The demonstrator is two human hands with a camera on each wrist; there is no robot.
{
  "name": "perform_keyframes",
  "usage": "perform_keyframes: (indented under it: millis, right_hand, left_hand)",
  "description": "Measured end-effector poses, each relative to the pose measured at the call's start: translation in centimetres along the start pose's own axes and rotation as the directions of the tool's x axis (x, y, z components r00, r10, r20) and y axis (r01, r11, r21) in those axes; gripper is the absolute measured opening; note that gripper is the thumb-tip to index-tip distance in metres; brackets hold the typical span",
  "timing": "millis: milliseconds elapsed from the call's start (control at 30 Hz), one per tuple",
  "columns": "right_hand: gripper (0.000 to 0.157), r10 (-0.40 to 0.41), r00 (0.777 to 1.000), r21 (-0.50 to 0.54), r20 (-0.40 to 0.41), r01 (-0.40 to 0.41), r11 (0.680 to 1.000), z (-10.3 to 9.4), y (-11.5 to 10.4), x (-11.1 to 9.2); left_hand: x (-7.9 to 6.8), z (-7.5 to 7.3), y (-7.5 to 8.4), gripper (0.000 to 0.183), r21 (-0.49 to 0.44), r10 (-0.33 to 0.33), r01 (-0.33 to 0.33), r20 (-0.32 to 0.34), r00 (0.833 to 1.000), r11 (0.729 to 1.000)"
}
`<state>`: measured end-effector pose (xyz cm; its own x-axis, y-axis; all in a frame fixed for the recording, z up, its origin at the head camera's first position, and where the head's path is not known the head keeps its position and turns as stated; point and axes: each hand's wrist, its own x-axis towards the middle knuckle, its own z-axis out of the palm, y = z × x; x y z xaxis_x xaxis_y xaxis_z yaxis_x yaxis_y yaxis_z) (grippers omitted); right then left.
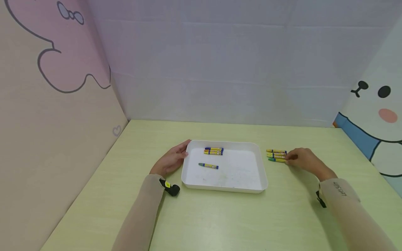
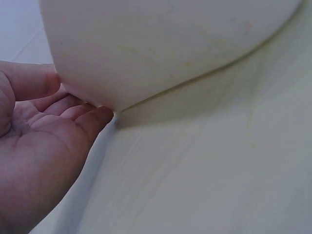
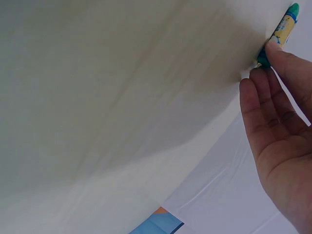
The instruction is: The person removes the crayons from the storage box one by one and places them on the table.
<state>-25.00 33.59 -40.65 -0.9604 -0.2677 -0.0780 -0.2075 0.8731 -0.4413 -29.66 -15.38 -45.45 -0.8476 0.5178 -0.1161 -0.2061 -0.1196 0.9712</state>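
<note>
Green crayon (image 3: pixel 282 33) (tip outward) in right hand (image 1: pixel 303 160)

green crayon (image 3: pixel 282 31) partly hidden, sleeves (image 1: pixel 141 216) cut off

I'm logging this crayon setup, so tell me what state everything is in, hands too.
White tray: right side up on the table, marked inside.
Three grouped crayons: lying side by side in the tray.
Single crayon: lying in the tray, apart from those.
Green crayon: pinched by the right hand.
Other crayons beside the tray: lying grouped on the table.
Left hand: holding the tray's left side.
</note>
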Motion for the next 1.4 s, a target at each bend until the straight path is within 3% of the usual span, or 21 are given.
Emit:
perform_keyframes:
  millis: [533, 700, 1000, 1400]
  right_hand:
    - [0.014, 0.031, 0.999, -0.003, 0.024, -0.031, 1.0, -0.4, -0.2, 0.2]
    - [0.014, 0.005, 1.0, -0.01, 0.017, -0.004, 1.0, -0.5, -0.8, 0.3]
    - [0.014, -0.097, 0.995, -0.046, -0.029, 0.096, 0.994, -0.4, -2.8, 0.7]
    - [0.024, -0.117, 0.992, 0.116, -0.037, 0.12, 0.986, -1.3, -7.4, 2.8]
  left_hand:
    - [0.1, 0.2, 0.0, 0.066, 0.016, 0.019, -0.019, 0.023, 1.0, 1.0]
    - [0.2, 0.1, -0.1, 0.065, 0.019, 0.012, -0.012, 0.013, 1.0, 1.0]
    - [0.1, -0.1, -0.2, 0.067, 0.004, -0.001, 0.001, 0.01, 1.0, 1.0]
    - [0.1, 0.1, 0.1, 0.065, 0.009, -0.028, 0.028, -0.04, 0.999, 1.0]
